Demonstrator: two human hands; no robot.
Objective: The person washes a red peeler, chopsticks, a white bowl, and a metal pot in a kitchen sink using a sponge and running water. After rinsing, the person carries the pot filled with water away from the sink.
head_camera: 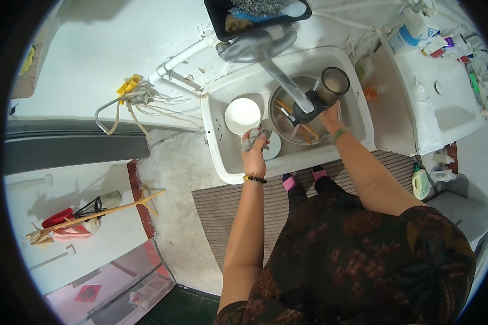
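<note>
My left hand (255, 157) grips a bunched grey cloth (257, 138) over the near left part of the white sink (221, 154). Just beyond it stands a white bowl (242, 115). A pale dish (273, 147) lies partly hidden behind the same hand. My right hand (329, 118) reaches into a round metal basin (274, 122), where several wooden chopsticks (309, 131) lie. The tap's dark filter housing (334, 83) hides its fingers, so what it touches cannot be made out.
The metal tap (282, 79) juts over the basin. A black tray (215, 20) with steel wool (264, 7) sits above it. To the right is a second white basin (451, 122) with bottles and tubes around it. A striped mat (215, 219) lies underfoot.
</note>
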